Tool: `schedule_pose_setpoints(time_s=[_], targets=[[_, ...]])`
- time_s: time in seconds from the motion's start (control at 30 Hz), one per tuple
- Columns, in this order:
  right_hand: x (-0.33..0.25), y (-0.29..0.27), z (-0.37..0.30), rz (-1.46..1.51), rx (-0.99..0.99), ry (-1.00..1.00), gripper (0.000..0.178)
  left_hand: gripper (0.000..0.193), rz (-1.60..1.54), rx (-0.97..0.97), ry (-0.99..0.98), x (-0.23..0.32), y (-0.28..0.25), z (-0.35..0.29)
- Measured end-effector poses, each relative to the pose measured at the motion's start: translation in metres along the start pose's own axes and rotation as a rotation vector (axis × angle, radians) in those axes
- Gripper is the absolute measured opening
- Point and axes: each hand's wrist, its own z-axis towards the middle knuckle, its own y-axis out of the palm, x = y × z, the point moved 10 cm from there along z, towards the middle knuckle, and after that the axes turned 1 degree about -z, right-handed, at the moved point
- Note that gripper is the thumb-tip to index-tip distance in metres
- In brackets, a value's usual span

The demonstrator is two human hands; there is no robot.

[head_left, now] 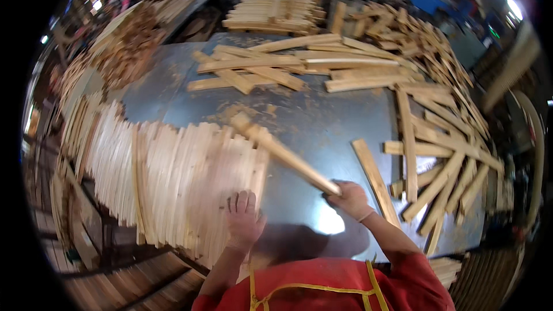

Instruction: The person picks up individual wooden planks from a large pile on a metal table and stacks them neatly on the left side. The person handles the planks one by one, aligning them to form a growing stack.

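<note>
Head view, near to far. Nearest the lower edge, a red garment with yellow straps (pixel 322 288). Left hand (pixel 244 219): open, fingers spread and pressed flat on the near end of the row of sorted slats (pixel 173 173), gripping nothing. Right hand (pixel 350 198): closed around the near end of a wooden slat (pixel 282 152). The slat's long axis runs from the right hand up and to the left; its far end hangs over the right edge of the sorted row, and the piece appears lifted clear of the desk (pixel 322 121), though its exact height cannot be judged. The sorted row lies to the left of the right hand, directly under the left hand, so the left hand is nearer the row and the right hand alone carries the slat.

Just right of the right hand, a single loose slat (pixel 374 178) lies flat on the desk, apart from the held piece. Further right, a jumble of crossed slats (pixel 443 155). Across the middle of the grey, sawdust-strewn desk, a loose heap of longer slats (pixel 288 66). Beyond the desk's far edge, a neat stack of boards (pixel 273 11); to the far left, a heap of darker offcuts (pixel 129 46). Between held slat and row, nothing intervenes.
</note>
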Motion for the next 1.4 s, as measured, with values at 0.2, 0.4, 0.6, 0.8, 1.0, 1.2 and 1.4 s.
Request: schedule_pose_setpoints(time_s=[0.2, 0.4, 0.6, 0.8, 1.0, 1.2, 1.4], targets=[[-0.084, 0.079, -0.030, -0.284, 0.111, -0.590, 0.036, 0.057, 0.108, -0.365, 0.151, 0.037, -0.050, 0.014], [0.031, -0.050, -0.046, -0.103, 0.611, -0.065, 0.041, 0.051, 0.033, -0.378, -0.692, -0.140, -0.048, -0.050], [0.180, -0.024, -0.071, -0.363, 0.469, 0.342, 0.050, 0.081, 0.616, -0.196, -0.309, -0.132, 0.009, -0.058], [0.130, -0.002, -0.083, 0.051, 0.182, 0.050, 0.062, 0.092, 0.091, -0.312, 0.007, 0.078, 0.055, 0.060], [0.156, -0.118, -0.041, 0.591, 0.238, 0.138, 0.078, 0.085, -0.620, -0.422, 0.052, 0.158, 0.156, 0.114], [0.131, -0.190, 0.065, 0.352, 0.216, -0.197, 0.087, 0.073, -1.281, -0.623, -0.251, 0.276, 0.153, 0.144], [0.298, -0.272, 0.062, -0.443, 0.468, 0.039, 0.087, 0.078, -1.257, -0.685, -0.543, 0.184, 0.173, 0.086]])
